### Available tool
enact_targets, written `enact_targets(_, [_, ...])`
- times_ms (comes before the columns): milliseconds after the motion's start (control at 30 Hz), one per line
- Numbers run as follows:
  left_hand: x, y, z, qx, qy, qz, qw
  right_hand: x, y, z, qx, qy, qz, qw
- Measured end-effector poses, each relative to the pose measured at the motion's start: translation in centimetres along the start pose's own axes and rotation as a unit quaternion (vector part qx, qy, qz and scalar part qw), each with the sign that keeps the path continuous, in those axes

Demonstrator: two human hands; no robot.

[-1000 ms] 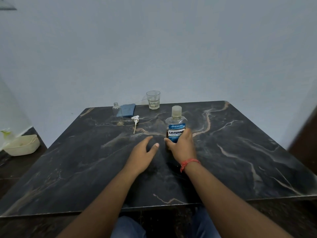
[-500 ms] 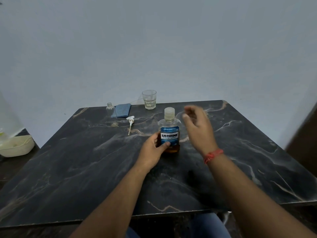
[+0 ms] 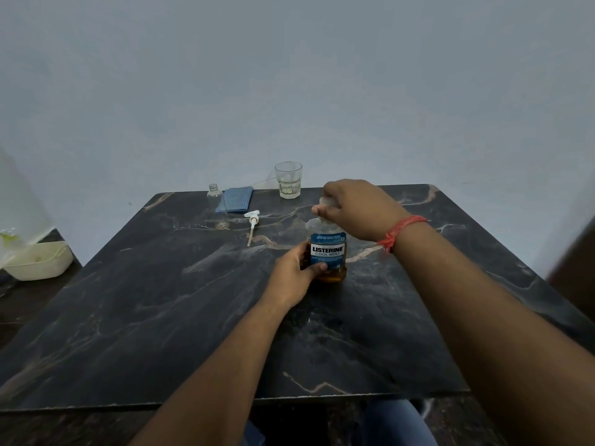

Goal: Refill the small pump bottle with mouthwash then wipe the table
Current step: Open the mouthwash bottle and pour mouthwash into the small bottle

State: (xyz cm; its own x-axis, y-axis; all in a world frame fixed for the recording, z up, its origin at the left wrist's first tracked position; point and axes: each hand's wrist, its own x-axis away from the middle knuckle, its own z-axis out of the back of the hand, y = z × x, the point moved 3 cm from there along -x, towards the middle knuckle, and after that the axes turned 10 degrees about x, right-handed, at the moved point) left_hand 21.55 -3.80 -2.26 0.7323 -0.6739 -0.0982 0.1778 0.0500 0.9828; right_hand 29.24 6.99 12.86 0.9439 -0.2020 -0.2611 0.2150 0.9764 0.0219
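The mouthwash bottle, clear with a blue label and amber liquid low inside, stands upright mid-table. My left hand wraps its lower body from the left. My right hand, with a red thread on the wrist, closes over its pale cap from above. The small clear pump bottle stands uncapped at the far left of the table. Its white pump head lies flat just right of it. A folded blue cloth lies behind them.
The dark marble table ends at a wall. A drinking glass stands at the back edge, behind the mouthwash bottle. A cream plastic tub sits on a lower surface off the table's left side.
My left hand went from resting flat on the table to gripping the mouthwash bottle. My right hand let go of the bottle's body, rose, and came down onto the cap.
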Motion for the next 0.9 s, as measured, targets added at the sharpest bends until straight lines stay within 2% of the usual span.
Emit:
enact_targets(433, [0.3,0.3,-0.1,0.005,0.005,-0.003,1.000,-0.1,1.1,0.8,-0.063,-0.081,0.086,0.991])
enact_targets(500, [0.2,0.1,-0.2,0.001,0.008,-0.008,1.000,-0.2,1.1,1.1,-0.067,-0.065,0.079,0.992])
enact_targets(633, [0.0,-0.4,-0.2,-0.003,0.013,-0.011,1.000,-0.2,1.0,0.8,-0.034,0.010,0.010,0.999])
enact_targets(700, [0.0,-0.5,-0.1,-0.004,0.015,-0.011,1.000,-0.1,0.8,0.4,-0.033,0.026,0.010,0.999])
enact_targets(900, [0.1,-0.5,-0.2,-0.002,0.017,-0.014,1.000,0.6,0.6,0.5,-0.149,0.026,0.006,0.988])
